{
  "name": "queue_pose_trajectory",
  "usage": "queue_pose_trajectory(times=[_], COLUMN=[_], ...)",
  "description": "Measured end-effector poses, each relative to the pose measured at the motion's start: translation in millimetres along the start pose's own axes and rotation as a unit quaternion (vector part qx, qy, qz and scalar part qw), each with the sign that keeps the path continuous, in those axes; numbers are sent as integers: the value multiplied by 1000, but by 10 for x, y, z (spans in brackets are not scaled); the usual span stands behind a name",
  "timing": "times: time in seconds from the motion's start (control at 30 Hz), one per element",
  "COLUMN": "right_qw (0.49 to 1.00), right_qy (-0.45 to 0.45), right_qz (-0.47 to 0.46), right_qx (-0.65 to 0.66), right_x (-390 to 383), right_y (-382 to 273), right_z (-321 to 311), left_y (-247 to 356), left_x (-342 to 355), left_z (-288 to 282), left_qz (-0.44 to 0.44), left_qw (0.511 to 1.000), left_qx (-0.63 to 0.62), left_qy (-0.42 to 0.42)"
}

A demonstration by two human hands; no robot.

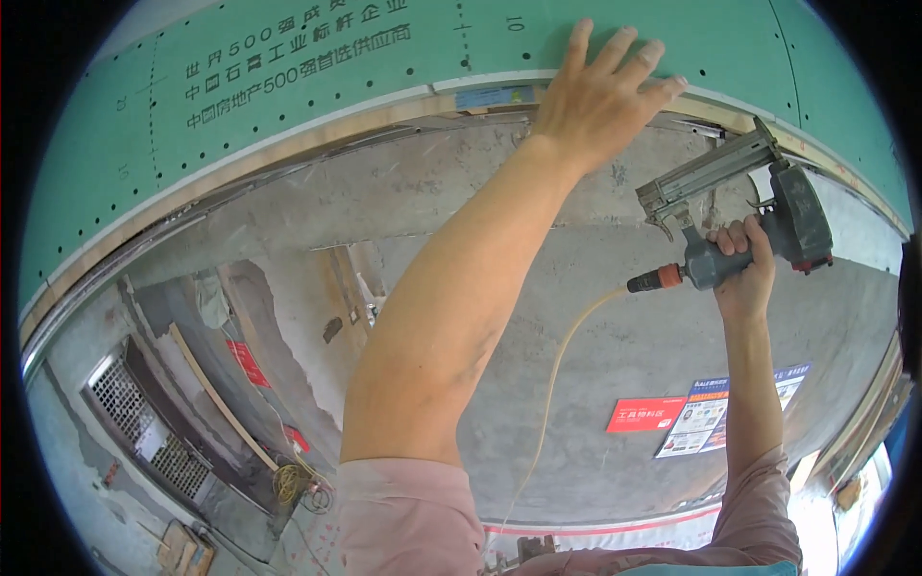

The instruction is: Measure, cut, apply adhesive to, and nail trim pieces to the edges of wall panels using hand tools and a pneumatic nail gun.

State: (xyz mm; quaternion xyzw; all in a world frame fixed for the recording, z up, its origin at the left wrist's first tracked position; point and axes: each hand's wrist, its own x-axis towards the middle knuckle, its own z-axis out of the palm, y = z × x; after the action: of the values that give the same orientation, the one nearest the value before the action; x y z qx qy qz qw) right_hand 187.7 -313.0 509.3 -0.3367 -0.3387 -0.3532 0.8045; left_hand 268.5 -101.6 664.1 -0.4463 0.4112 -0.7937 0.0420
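Note:
My left hand [600, 106] reaches up with its fingers spread, pressed against the green plasterboard [403, 43] near its lower edge. The board spans the top of the view, with rows of dark screw or nail spots and dark printed lettering. To the right, my right hand [747, 274] is wrapped round the grip of a dark grey pneumatic nail gun [802, 216]. The gun's long metal magazine [715, 173] lies just under the board's edge. From the coupling at the grip end, a yellowish air hose [560, 355] hangs down. Whether a finger rests on the trigger is hard to tell.
Wooden battens [317, 134] run along the board's lower edge. Behind is a bare grey cement wall [595, 336] with a red sign [645, 415] and a poster [706, 418]. A door with lattice panels [144, 422], a leaning wooden strip [219, 394] and coiled cable [288, 485] are at left.

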Motion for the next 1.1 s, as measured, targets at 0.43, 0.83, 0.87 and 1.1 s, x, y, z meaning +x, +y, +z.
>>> queue_pose_trajectory(times=[0.43, 0.83, 0.87, 1.1], right_qw=[999, 990, 989, 930], right_qy=[5, 64, 77, 41], right_qz=[-11, -12, 1, 60], right_qx=[-49, -126, -125, -360], right_x=[41, -154, -232, -905], right_y=[53, 170, 159, 92], right_z=[-74, -150, -100, -609], left_y=[-191, -323, -320, -93], left_x=[-70, 50, 55, 61], left_z=[9, -75, -82, -132], left_qz=[0, 14, 15, 24], left_qw=[1000, 998, 997, 994], left_qx=[20, 30, 28, 39], left_qy=[20, -61, -72, -95])
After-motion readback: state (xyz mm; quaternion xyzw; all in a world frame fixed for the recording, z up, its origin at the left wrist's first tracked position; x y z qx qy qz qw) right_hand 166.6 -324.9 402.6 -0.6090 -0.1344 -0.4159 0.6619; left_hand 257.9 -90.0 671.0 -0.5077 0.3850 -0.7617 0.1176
